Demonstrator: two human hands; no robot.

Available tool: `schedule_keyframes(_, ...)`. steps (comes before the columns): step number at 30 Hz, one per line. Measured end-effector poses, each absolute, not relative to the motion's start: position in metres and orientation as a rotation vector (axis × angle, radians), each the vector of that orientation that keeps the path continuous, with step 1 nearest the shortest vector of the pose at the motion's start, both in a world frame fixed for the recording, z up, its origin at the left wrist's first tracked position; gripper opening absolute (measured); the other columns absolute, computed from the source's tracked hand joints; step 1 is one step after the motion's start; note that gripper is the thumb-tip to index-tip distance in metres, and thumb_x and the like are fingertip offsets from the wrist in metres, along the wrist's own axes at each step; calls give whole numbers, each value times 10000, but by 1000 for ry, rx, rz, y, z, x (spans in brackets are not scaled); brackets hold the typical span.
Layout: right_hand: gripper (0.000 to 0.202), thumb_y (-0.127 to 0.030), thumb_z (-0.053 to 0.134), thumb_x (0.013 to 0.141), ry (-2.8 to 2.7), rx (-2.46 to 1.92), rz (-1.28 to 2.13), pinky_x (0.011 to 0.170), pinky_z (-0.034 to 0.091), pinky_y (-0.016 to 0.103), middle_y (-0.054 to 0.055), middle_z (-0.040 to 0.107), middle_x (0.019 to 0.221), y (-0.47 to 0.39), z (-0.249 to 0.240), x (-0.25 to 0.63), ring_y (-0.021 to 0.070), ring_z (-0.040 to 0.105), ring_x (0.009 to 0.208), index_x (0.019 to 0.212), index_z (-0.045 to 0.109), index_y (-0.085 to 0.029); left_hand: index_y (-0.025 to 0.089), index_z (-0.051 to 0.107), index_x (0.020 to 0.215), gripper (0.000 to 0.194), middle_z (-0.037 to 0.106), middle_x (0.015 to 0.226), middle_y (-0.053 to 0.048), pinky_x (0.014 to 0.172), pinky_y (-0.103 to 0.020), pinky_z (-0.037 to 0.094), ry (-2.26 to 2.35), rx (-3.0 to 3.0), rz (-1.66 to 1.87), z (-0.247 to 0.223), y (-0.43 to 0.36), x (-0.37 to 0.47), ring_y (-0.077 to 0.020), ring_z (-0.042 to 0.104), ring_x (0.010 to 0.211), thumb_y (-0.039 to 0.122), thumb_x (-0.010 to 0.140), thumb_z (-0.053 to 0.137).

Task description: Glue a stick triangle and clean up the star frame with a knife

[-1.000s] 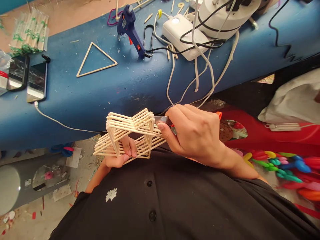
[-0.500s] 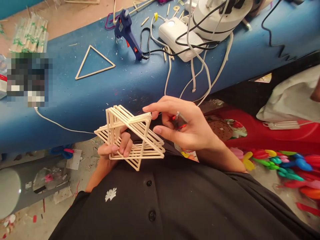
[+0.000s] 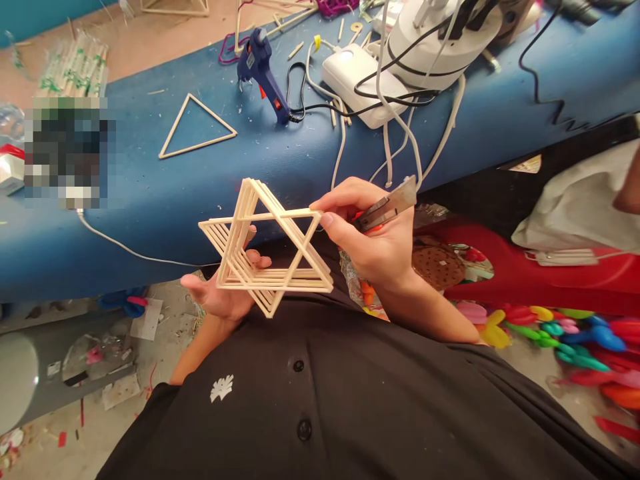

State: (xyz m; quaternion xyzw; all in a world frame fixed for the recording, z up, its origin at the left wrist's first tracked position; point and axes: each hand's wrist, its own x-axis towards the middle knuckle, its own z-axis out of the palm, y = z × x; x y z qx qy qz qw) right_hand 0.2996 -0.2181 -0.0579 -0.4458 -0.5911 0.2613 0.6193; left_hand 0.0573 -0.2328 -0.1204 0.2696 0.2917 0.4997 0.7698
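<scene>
A six-pointed star frame (image 3: 305,288), built of stacked thin wooden sticks, is held up in front of my black shirt. My right hand (image 3: 383,243) pinches its upper right point between thumb and fingertips. Tucked in that same hand is a flat metal tool (image 3: 393,205) with a red-orange part, like a utility knife. My left hand (image 3: 225,293) is behind and below the star's left side, thumb stretched away and fingers loosely spread, partly hidden by the sticks. On the blue table lies a single stick triangle (image 3: 197,147).
A blue hot glue gun (image 3: 270,77) lies on the blue table (image 3: 135,167). Near it are a white power adapter (image 3: 365,87), tangled cables and loose sticks. Packaged sticks (image 3: 75,63) sit at the far left. Colourful balloons (image 3: 565,327) and a red seat (image 3: 465,233) are at right.
My right hand has closed on the star's right point, its metal tool turning upward. My left hand has loosened its grip and spread its thumb. The star has risen slightly and turned.
</scene>
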Motion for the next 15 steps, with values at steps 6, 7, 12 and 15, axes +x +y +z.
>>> schedule_keyframes(6,118,-290,746,956,-1396,-1132,394,583,463,317,36,754,821,-220,-51,292,145,607,663,931,844,-230,315,683,1377,815,791,962,2,1059,-550,636,727,624,1058,-120,-240,64,-339,812,1080,486,638,982)
schedule_keyframes(7,118,-268,738,955,-1403,-1129,353,584,466,322,38,764,817,-221,-49,290,144,607,646,921,845,-230,308,688,1352,775,775,923,15,1070,-566,633,742,617,1056,-119,-241,64,-336,817,1068,452,646,973)
schedule_keyframes(12,115,-161,742,924,-1483,-1078,172,565,477,342,47,815,817,-226,-45,290,143,584,557,900,826,-236,319,714,1269,668,731,836,58,1092,-558,638,714,666,1135,-117,-241,63,-289,827,1039,388,656,971)
schedule_keyframes(15,145,-112,751,894,-1570,-1054,59,531,453,343,69,849,885,-226,-48,293,139,564,535,933,820,-233,308,738,1251,663,737,820,57,1032,-485,670,683,685,1172,-116,-241,63,-260,829,1022,350,639,990)
